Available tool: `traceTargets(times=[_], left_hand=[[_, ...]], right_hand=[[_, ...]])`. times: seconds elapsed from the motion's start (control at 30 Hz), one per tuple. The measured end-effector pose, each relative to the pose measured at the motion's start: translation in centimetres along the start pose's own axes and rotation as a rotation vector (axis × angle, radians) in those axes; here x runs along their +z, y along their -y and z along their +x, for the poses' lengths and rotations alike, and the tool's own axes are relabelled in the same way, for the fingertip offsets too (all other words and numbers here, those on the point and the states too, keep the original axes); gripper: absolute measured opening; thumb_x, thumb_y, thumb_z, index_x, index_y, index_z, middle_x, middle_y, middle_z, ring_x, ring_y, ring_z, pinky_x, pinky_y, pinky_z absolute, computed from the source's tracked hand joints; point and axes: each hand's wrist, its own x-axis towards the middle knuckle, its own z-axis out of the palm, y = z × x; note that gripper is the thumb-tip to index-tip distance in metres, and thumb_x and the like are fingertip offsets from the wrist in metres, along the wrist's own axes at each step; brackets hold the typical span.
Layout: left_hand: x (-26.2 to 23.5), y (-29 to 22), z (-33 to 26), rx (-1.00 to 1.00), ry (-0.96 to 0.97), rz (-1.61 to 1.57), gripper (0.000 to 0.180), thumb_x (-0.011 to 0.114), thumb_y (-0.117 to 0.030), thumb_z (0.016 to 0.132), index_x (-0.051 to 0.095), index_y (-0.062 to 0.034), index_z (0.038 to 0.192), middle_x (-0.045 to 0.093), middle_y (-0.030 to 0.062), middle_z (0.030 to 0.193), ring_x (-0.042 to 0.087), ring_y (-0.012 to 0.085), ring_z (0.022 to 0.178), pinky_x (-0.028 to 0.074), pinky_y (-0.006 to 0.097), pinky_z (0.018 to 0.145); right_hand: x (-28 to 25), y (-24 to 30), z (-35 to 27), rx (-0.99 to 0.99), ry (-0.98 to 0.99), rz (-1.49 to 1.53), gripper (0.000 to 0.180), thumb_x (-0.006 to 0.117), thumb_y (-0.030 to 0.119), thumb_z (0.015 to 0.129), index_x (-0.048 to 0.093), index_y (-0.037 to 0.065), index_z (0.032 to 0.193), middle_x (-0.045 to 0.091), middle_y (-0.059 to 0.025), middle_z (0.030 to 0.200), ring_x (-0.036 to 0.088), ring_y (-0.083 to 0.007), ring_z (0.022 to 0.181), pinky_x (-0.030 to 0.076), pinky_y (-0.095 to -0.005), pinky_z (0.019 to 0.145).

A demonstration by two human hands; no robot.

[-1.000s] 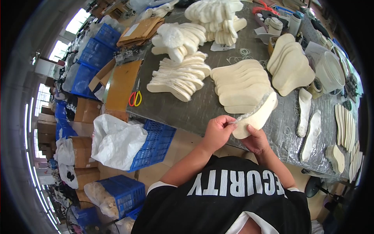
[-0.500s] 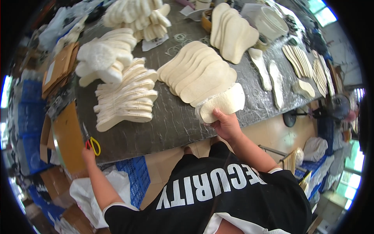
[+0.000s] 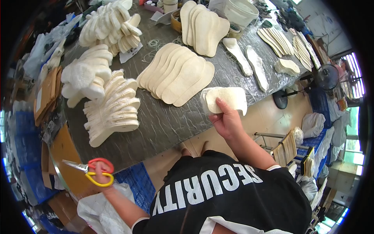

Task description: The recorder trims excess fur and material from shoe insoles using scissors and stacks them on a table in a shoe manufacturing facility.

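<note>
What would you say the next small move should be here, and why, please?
Probably bring the red-and-yellow-handled scissors across to the cream, fleece-backed insole piece. The left hand has its grip on the scissors out by the table's left corner, far from the piece, which the right hand holds up at the grey table edge; cutting cannot start until they meet.

White plastic sacks (image 3: 317,124) lie on the floor at right, beside a blue crate. Another white sack (image 3: 97,210) sits at lower left. Flat brown cardboard cartons (image 3: 44,95) stack at the left edge. White paper label (image 3: 130,56) under the fleece pile on the surface (image 3: 163,124).
</note>
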Motion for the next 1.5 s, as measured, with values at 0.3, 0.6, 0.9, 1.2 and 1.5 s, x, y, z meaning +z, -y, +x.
traceTargets(times=[0.3,0.6,0.9,1.2,1.5], left_hand=[[26.6,-3.8,-8.1,-0.059,0.741,0.236,0.032,0.061,-0.01,0.088,0.05,0.0012,0.116,0.056,0.0065,0.096,0.057,0.0148,0.081,0.048,0.029,0.073],[33.6,-7.0,-13.3,-0.009,0.986,0.582,0.029,0.062,-0.018,0.087,0.05,0.0035,0.103,0.058,0.0194,0.091,0.061,0.035,0.083,0.048,0.039,0.076],[36.4,-8.0,-16.7,0.01,0.982,0.586,0.029,0.062,-0.017,0.086,0.051,0.0041,0.103,0.058,0.0221,0.091,0.06,0.0396,0.083,0.048,0.042,0.073],[38.0,-7.8,-18.7,0.06,0.952,0.625,0.028,0.06,-0.017,0.087,0.052,0.0056,0.1,0.059,0.0274,0.089,0.059,0.0452,0.081,0.048,0.049,0.072],[37.5,-7.5,-19.3,0.035,0.96,0.632,0.023,0.059,-0.018,0.088,0.054,0.0037,0.096,0.061,0.0263,0.083,0.061,0.0442,0.076,0.049,0.048,0.068]], right_hand=[[-1.6,0.5,-3.0,-0.035,0.153,0.024,0.036,0.065,0.007,0.087,0.052,0.01,0.12,0.062,-0.0052,0.109,0.063,-0.0181,0.091,0.053,-0.032,0.064],[-7.0,3.6,-5.0,-0.124,0.098,0.112,0.036,0.063,0.006,0.088,0.051,0.01,0.121,0.06,-0.0053,0.111,0.061,-0.019,0.097,0.052,-0.0332,0.07],[-10.0,6.7,-6.5,-0.151,0.102,0.168,0.035,0.062,0.006,0.088,0.051,0.012,0.121,0.06,-0.0045,0.112,0.06,-0.0186,0.098,0.05,-0.0322,0.07],[-11.5,6.9,-7.1,-0.137,0.135,0.156,0.035,0.062,0.005,0.089,0.051,0.013,0.121,0.06,-0.004,0.113,0.06,-0.0178,0.099,0.051,-0.0326,0.071],[-11.4,6.7,-7.4,-0.156,0.112,0.112,0.037,0.062,0.007,0.089,0.049,0.012,0.124,0.06,-0.0046,0.115,0.06,-0.0187,0.098,0.051,-0.032,0.072]])
